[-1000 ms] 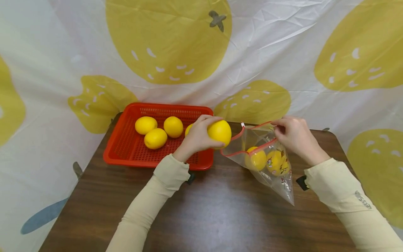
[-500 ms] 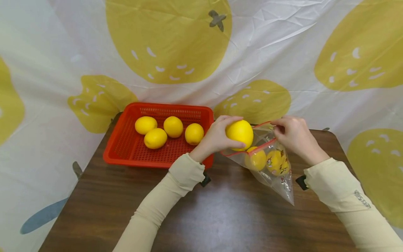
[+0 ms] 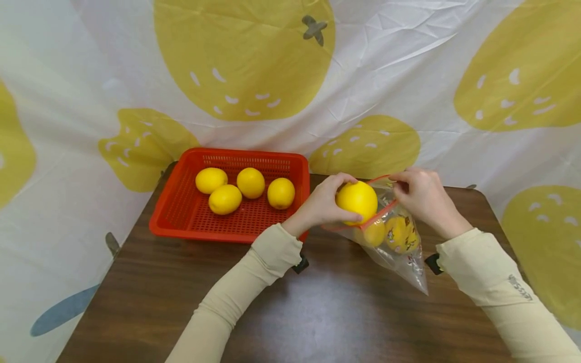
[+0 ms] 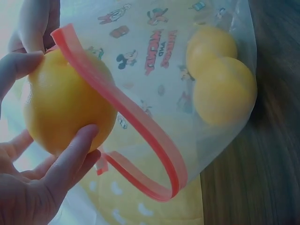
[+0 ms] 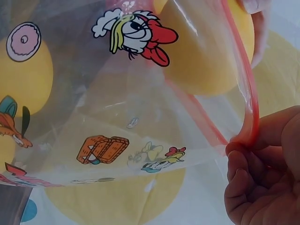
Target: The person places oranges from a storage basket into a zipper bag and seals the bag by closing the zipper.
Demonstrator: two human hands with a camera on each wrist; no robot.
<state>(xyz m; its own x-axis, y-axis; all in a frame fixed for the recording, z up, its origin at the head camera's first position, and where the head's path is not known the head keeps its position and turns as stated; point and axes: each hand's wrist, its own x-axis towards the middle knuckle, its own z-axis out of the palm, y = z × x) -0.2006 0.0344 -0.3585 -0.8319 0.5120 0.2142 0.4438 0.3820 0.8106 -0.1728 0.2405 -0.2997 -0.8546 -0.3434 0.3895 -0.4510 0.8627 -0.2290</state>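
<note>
My left hand (image 3: 321, 202) grips a round yellow citrus fruit (image 3: 357, 201) between fingers and thumb. The fruit is at the mouth of a clear printed zip bag (image 3: 410, 272), partly inside its red zip edge (image 4: 145, 126), as the left wrist view shows. My right hand (image 3: 426, 201) pinches the corner of the bag's red edge, also seen in the right wrist view. Two similar fruits (image 4: 225, 91) lie lower down inside the bag. The far side of the held fruit is hidden behind the plastic in the right wrist view.
Left of the bag stands a red perforated basket (image 3: 181, 229) holding several yellow fruits (image 3: 225, 199). Both rest on a dark wooden table (image 3: 327, 312). Behind the table hangs a white cloth (image 3: 376, 60) with large yellow fruit prints.
My left hand has carried the fruit rightward from above the basket's right edge into the bag's mouth. My right hand has stayed at the bag's edge.
</note>
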